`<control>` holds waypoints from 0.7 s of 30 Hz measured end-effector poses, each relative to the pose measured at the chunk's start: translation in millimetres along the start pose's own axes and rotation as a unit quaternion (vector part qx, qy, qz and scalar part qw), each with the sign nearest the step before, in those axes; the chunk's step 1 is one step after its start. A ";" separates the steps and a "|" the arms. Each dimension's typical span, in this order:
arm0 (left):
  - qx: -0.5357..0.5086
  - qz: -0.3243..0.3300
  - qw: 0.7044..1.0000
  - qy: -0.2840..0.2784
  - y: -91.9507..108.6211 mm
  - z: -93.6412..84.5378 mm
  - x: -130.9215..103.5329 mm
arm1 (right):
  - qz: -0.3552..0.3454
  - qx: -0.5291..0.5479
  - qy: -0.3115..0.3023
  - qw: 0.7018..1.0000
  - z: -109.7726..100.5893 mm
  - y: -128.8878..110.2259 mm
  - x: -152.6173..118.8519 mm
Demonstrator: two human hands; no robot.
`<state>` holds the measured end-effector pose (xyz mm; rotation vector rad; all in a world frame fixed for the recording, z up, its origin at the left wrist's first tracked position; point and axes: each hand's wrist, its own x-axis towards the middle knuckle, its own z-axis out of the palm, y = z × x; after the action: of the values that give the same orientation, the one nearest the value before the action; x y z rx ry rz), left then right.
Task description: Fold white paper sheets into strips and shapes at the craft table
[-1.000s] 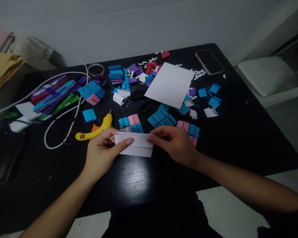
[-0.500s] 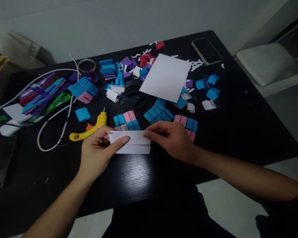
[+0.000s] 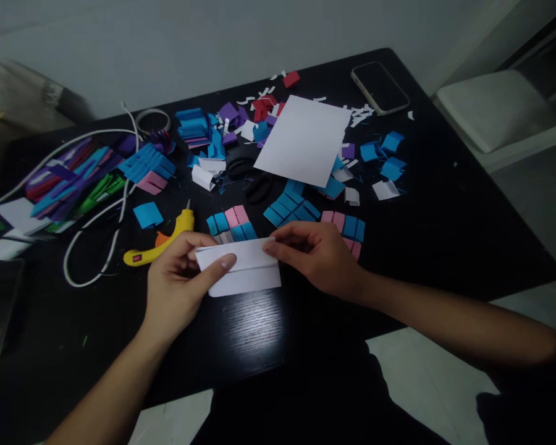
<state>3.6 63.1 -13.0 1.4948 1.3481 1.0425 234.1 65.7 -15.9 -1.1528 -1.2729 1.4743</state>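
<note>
A folded white paper [image 3: 248,269] is held up between my two hands above the table, its crease running across it. My left hand [image 3: 178,278] pinches its left end, thumb on the front face and the other fingers behind. At its upper right corner my right hand [image 3: 317,256] grips the edge between thumb and fingers. Just beyond the paper lie blue and pink folded paper pieces [image 3: 231,222], partly covered by it. A yellow glue gun [image 3: 160,247] rests beside my left hand.
On the black table [image 3: 426,247] are a large white sheet [image 3: 303,139], black-handled scissors [image 3: 259,188], blue folded pieces [image 3: 290,207], a phone [image 3: 380,88] and a white cable [image 3: 69,247]. Bundled coloured strips [image 3: 74,179] lie at left. A white stool [image 3: 491,108] stands at right.
The folded paper has tilted, its left end dipping and its right end rising slightly, with both hands still on it. The whole view has shifted a little.
</note>
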 end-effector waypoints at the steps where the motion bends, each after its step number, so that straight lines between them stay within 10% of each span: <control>1: 0.006 0.018 1.000 0.000 0.1 0.2 -0.3 | -0.004 -0.004 0.001 1.000 0.0 0.1 0.0; 21: 0.090 0.164 0.981 -0.048 -6.5 16.0 -17.1 | -0.113 -0.042 0.066 0.991 10.4 5.5 -10.0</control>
<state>15.7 45.5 -24.5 1.9258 1.1761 1.0548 226.0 53.2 -19.6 -1.1027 -1.3364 1.1702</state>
